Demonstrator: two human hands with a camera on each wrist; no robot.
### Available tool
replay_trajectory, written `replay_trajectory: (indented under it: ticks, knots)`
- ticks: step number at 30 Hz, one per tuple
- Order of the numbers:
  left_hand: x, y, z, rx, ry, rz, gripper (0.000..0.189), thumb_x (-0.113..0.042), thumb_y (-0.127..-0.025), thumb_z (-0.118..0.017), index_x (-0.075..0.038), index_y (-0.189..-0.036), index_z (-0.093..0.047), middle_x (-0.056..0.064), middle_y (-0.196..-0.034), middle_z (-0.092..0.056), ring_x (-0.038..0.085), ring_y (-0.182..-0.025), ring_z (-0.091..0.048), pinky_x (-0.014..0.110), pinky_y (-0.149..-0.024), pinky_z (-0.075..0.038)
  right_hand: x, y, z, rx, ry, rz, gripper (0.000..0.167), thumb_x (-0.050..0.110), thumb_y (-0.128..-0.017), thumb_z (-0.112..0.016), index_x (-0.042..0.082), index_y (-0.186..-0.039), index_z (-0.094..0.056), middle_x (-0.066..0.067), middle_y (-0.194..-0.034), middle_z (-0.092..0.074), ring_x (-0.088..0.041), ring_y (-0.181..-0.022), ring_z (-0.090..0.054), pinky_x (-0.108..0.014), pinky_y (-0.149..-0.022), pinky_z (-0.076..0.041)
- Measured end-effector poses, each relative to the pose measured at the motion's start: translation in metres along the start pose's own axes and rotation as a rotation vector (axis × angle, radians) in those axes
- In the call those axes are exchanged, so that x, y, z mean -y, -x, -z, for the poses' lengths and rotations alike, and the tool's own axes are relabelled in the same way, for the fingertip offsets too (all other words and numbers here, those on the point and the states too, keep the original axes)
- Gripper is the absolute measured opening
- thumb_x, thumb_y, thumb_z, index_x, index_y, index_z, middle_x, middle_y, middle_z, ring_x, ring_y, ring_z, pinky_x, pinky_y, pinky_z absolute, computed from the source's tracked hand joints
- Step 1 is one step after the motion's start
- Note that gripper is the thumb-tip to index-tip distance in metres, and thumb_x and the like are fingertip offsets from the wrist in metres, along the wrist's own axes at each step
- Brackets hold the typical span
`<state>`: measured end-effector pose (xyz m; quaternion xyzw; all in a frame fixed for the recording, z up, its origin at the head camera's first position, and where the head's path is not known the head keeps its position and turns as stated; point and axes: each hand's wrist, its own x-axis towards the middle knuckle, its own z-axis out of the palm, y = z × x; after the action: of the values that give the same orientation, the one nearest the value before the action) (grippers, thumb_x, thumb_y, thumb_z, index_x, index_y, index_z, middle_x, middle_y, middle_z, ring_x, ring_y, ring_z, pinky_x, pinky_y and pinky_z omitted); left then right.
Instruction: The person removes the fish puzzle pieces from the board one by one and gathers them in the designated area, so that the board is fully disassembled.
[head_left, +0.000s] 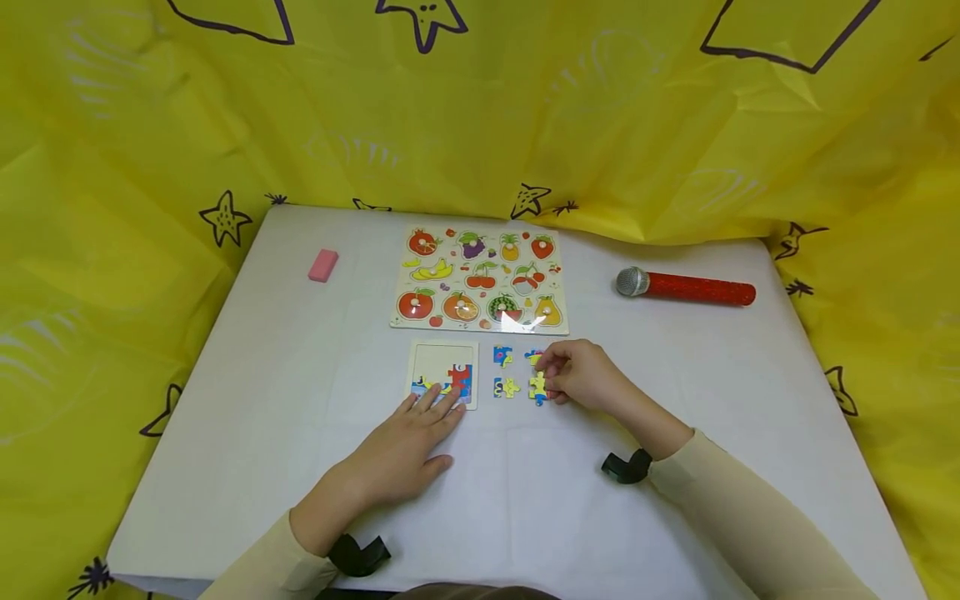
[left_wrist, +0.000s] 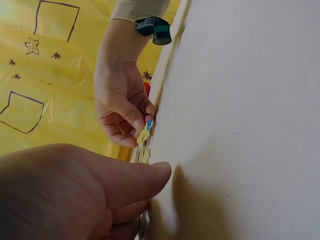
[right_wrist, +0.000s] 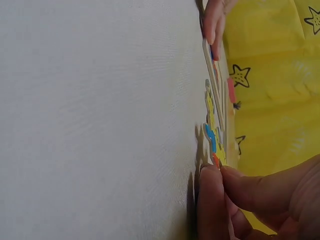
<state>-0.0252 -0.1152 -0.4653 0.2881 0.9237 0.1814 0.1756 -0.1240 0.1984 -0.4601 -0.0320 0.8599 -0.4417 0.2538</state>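
My left hand [head_left: 405, 446] lies with its fingers spread over the lower edge of a small square puzzle tray [head_left: 445, 343]. Red and blue jigsaw pieces [head_left: 460, 377] fill the tray's lower part, partly hidden by the fingertips. To the right of the tray, my right hand [head_left: 587, 377] pinches a yellow-and-blue jigsaw piece [head_left: 538, 388] between thumb and forefinger, low over the table. In the right wrist view the held piece [right_wrist: 212, 140] shows blue with an orange-red end at the fingertips. Loose pieces lie close by: one blue [head_left: 502, 356], one yellow [head_left: 507, 388], another [head_left: 533, 357] partly behind the right fingers.
A fruit puzzle board [head_left: 480, 279] lies just beyond the tray. A red microphone [head_left: 686, 287] rests at the far right, and a pink eraser-like block [head_left: 323, 266] at the far left. Yellow patterned cloth [head_left: 480, 125] hangs around the white table [head_left: 247, 433].
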Motion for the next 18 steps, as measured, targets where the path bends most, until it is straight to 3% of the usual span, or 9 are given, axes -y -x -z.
replay_trajectory:
  ticks: [11,18]
  knots:
    - [-0.0008,-0.0004,0.0004,-0.003,0.005,0.005,0.071,-0.035,-0.106,-0.068,-0.011,-0.166,-0.041,0.007,-0.179,-0.028,0.036,-0.169,-0.018,0.061,-0.136,-0.02,-0.003,0.0075,0.001,-0.078,0.157,0.049,0.015,-0.004,-0.091,-0.079,0.009,-0.098,-0.079,-0.007,-0.085,-0.066,-0.016,-0.064,-0.065,-0.023,-0.055,-0.052]
    - [-0.001,-0.0001,-0.0001,0.003,0.008,0.011,0.071,-0.035,-0.106,-0.068,-0.011,-0.166,-0.041,0.007,-0.179,-0.027,0.035,-0.169,-0.017,0.061,-0.136,-0.02,0.0017,0.0076,-0.0017,-0.136,0.291,0.124,0.015,0.001,-0.091,-0.077,0.014,-0.097,-0.08,-0.002,-0.083,-0.067,-0.02,-0.081,-0.059,-0.032,-0.072,-0.048]
